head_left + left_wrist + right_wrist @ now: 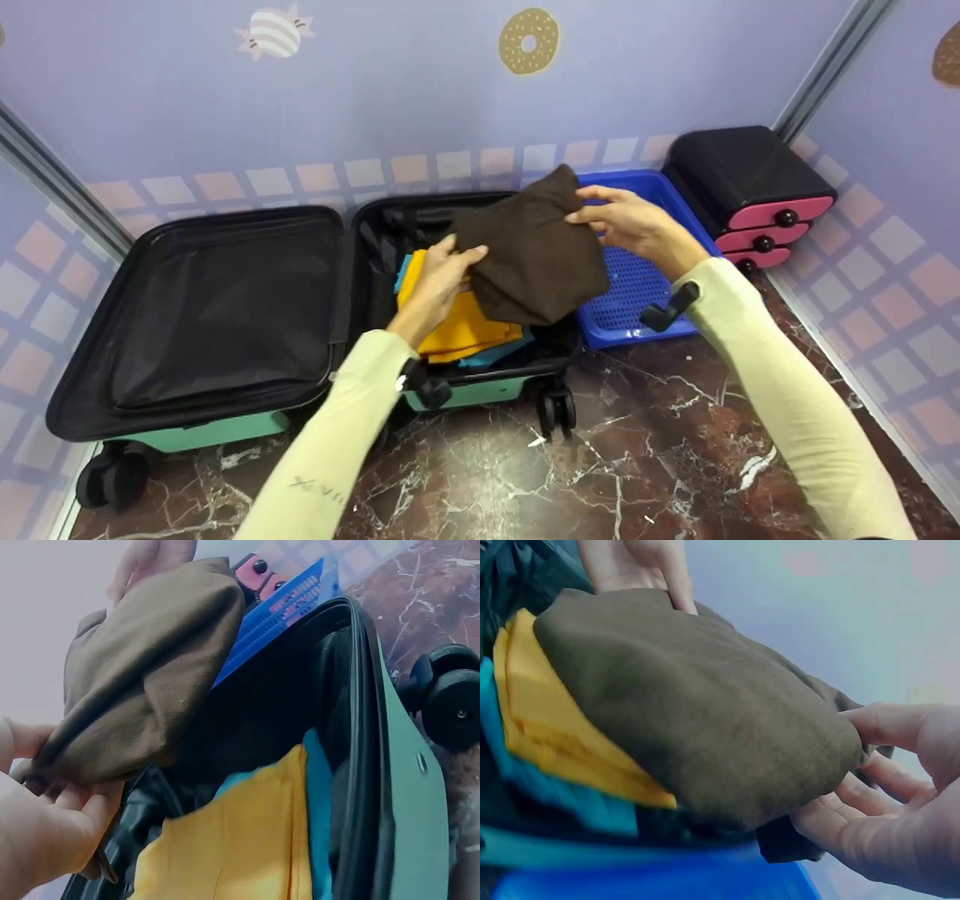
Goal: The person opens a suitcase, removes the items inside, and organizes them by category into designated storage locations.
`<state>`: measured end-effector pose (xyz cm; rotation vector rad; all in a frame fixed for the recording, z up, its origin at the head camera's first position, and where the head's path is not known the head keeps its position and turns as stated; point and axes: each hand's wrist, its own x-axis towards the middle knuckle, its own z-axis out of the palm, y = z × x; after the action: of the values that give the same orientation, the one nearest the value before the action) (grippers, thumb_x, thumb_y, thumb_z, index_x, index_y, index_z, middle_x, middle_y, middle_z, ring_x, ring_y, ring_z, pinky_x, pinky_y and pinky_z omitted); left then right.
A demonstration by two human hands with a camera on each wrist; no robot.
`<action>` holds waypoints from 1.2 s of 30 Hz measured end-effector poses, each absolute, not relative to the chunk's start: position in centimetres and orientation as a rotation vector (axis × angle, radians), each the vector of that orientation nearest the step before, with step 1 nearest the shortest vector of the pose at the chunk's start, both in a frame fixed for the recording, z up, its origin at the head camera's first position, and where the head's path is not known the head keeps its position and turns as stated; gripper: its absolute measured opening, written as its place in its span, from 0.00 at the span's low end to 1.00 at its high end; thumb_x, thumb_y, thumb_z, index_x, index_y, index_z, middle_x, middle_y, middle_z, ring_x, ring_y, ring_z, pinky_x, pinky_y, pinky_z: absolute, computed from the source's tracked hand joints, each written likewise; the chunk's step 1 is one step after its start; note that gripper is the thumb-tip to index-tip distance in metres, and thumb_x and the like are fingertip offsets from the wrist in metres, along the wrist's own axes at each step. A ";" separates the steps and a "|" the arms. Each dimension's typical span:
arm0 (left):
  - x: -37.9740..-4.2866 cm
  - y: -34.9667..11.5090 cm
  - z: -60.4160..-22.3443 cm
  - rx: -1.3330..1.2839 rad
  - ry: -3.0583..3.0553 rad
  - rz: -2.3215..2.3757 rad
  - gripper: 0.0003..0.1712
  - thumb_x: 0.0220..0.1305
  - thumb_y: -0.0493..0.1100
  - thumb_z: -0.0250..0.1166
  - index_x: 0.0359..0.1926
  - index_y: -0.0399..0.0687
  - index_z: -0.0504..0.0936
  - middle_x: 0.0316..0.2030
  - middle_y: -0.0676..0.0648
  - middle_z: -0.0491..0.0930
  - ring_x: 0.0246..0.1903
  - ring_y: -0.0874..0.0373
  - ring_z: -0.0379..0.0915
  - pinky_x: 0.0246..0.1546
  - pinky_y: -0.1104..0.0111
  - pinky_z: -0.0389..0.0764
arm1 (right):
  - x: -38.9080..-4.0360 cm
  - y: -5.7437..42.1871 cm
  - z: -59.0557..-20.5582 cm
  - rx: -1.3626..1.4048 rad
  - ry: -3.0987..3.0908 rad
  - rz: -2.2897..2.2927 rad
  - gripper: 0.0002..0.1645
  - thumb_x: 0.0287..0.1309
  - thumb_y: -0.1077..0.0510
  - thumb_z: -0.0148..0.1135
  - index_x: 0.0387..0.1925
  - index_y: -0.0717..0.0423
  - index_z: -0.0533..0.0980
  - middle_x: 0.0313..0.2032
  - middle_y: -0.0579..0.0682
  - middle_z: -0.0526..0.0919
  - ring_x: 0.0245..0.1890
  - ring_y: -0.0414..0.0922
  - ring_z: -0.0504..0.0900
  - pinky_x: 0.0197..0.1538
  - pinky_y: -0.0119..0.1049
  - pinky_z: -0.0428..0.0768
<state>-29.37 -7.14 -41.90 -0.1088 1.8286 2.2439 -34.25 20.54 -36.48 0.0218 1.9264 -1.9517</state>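
Observation:
A folded dark brown garment (536, 251) is held up over the right half of a suitcase (454, 397). At its left edge my left hand (439, 281) pinches the fabric, thumb above and fingers beneath, as the left wrist view shows. My right hand (900, 802) pinches the opposite edge between thumb and fingers. Below the garment, a folded yellow garment (461, 330) lies in the suitcase on top of a blue one (319, 817). The brown garment covers part of both in the head view. What kind of clothing these are, I cannot tell.
The suitcase's other half (225, 307) lies spread open at the left, lined in black. Close on the right is a blue perforated basket (634, 292), beside a black drawer box with pink fronts (780, 217). A wall stands behind; the floor is dark marbled.

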 end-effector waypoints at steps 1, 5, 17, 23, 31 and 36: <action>-29.5 -6.5 -41.9 -0.089 1.822 2.241 0.24 0.76 0.39 0.63 0.70 0.46 0.75 0.57 0.41 0.84 0.49 0.49 0.83 0.54 0.57 0.84 | -34.3 21.2 -36.6 0.030 1.931 -1.955 0.23 0.68 0.71 0.61 0.60 0.55 0.69 0.38 0.45 0.85 0.29 0.38 0.84 0.37 0.32 0.83; -30.0 -4.2 -42.0 -0.010 1.796 2.207 0.28 0.77 0.38 0.61 0.74 0.46 0.71 0.65 0.39 0.80 0.56 0.46 0.81 0.59 0.55 0.82 | -34.1 24.0 -36.9 0.083 1.975 -1.941 0.23 0.68 0.70 0.61 0.61 0.53 0.68 0.36 0.43 0.82 0.28 0.35 0.80 0.35 0.29 0.80; -30.5 1.1 -42.1 0.264 1.810 1.907 0.42 0.81 0.44 0.58 0.84 0.41 0.47 0.81 0.37 0.53 0.79 0.47 0.55 0.78 0.56 0.63 | -33.9 30.6 -38.7 0.219 2.101 -1.960 0.16 0.69 0.69 0.61 0.53 0.53 0.71 0.32 0.40 0.82 0.30 0.35 0.80 0.35 0.28 0.80; -30.0 0.1 -42.7 0.219 1.919 1.864 0.41 0.81 0.45 0.58 0.84 0.40 0.49 0.82 0.38 0.51 0.78 0.46 0.58 0.77 0.57 0.66 | -33.5 31.1 -40.8 0.267 2.313 -1.633 0.11 0.74 0.67 0.55 0.54 0.66 0.69 0.28 0.39 0.84 0.28 0.36 0.86 0.37 0.34 0.90; -29.8 -2.4 -43.0 0.166 1.967 1.865 0.38 0.82 0.45 0.55 0.83 0.41 0.51 0.82 0.39 0.53 0.78 0.46 0.58 0.74 0.56 0.70 | -33.8 28.4 -42.0 0.111 2.303 -1.496 0.24 0.73 0.64 0.59 0.64 0.71 0.68 0.31 0.38 0.85 0.30 0.35 0.86 0.39 0.32 0.89; -29.6 -3.8 -43.2 0.146 1.985 1.871 0.36 0.83 0.46 0.54 0.83 0.42 0.53 0.81 0.39 0.56 0.77 0.46 0.60 0.73 0.55 0.71 | -34.1 26.7 -42.1 0.062 2.173 -1.583 0.21 0.75 0.63 0.57 0.63 0.70 0.68 0.34 0.40 0.87 0.36 0.38 0.89 0.48 0.37 0.90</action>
<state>-29.56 -3.76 -43.18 0.1461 1.9850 1.8712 -34.06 26.65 -42.12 0.0615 2.1726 -1.5831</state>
